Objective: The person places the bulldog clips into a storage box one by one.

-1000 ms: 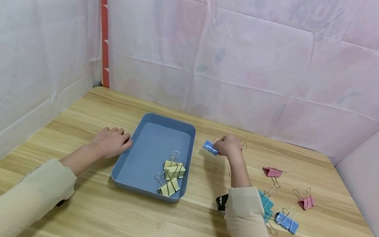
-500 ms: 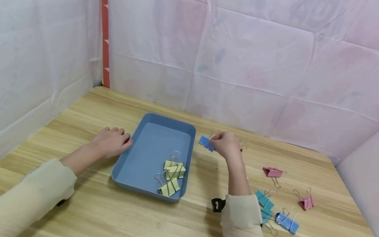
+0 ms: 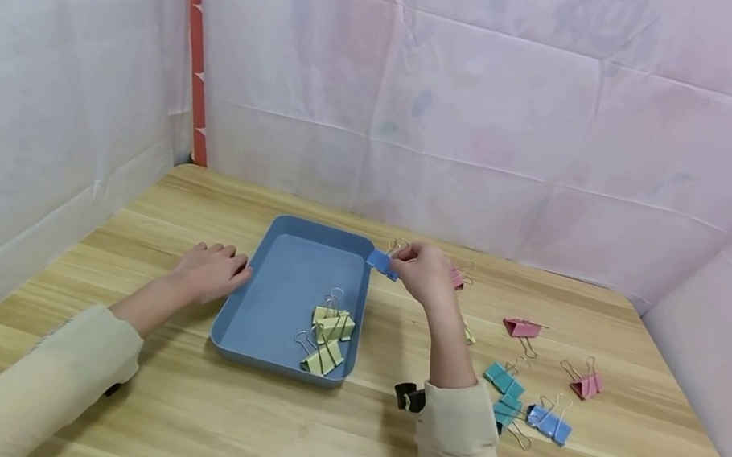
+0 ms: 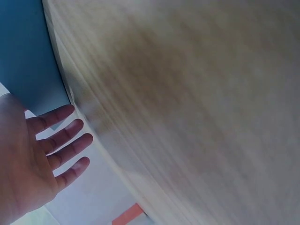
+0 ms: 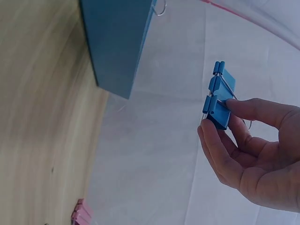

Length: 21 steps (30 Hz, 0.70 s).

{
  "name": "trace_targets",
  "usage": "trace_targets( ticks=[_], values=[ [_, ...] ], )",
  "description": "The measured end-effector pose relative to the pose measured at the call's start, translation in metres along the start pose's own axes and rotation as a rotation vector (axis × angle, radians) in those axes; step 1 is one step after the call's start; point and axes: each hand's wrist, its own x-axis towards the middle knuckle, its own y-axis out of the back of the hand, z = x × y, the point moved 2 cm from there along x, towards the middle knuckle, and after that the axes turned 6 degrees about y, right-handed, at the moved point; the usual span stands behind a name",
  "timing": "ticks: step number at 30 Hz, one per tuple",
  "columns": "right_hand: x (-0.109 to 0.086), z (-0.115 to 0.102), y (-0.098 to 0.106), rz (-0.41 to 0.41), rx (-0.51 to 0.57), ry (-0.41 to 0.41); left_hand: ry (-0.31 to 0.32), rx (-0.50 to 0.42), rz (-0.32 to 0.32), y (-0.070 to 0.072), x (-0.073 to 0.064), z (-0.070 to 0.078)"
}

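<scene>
In the head view my right hand (image 3: 427, 273) pinches a blue binder clip (image 3: 383, 263) between thumb and fingers, at the right rim of a blue-grey tray (image 3: 281, 365). The right wrist view shows the clip (image 5: 220, 96) raised off the table, its wire handles toward the palm. My left hand (image 3: 211, 272) lies at the tray's left side, thumb at the rim; in the left wrist view its fingers (image 4: 70, 150) are spread and hold nothing. Several pale yellow binder clips (image 3: 332, 327) lie in the tray's near right corner.
Right of the tray, the wooden table (image 3: 327, 450) bears teal clips (image 3: 505, 380), another blue clip (image 3: 548, 425), pink clips (image 3: 522, 329) and a black clip (image 3: 410, 397) beside the right sleeve. White sheeting (image 3: 477, 101) hangs behind and at both sides.
My right hand has carried the blue binder clip leftward and a little up, from right of the tray to its right rim. The left hand stays at the tray's side.
</scene>
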Motion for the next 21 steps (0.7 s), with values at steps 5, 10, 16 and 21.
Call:
trace_targets(
  ticks=[5, 10, 16, 21],
  values=[
    [-0.003, -0.01, -0.005, 0.0, 0.03, 0.037, 0.002, -0.002, -0.02, -0.001, -0.002, -0.003],
    [-0.004, -0.016, -0.014, -0.004, 0.024, 0.077, 0.005, 0.0, -0.021, -0.003, -0.004, -0.005],
    [-0.005, -0.021, -0.021, -0.038, 0.012, 0.107, -0.004, -0.006, -0.007, -0.004, -0.002, -0.003],
    [-0.009, -0.027, -0.025, -0.083, 0.017, 0.136, -0.007, -0.006, -0.008, -0.003, 0.0, -0.002]
  ],
)
